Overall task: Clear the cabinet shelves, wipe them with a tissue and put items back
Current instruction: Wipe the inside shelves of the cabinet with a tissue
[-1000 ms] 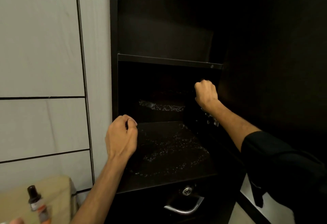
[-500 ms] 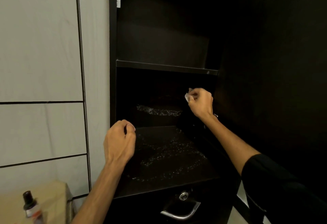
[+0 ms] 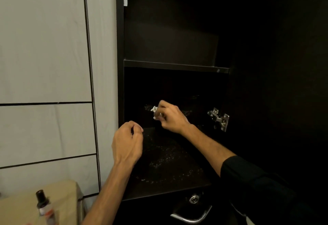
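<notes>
Inside the cabinet [image 3: 120,82], right hand [image 3: 171,118] pinches a tissue [image 3: 154,109].

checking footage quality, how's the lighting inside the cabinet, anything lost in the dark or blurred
Head view: the cabinet interior is underexposed, its back corners lost in black; the lower shelf shows only speckled glints; the right hand gripping the tissue is slightly soft; the pale wall is evenly lit.

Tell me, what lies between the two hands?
Nothing solid: in the head view only the dark, speckled shelf shows between the left hand and the right hand, which holds the tissue.
</notes>
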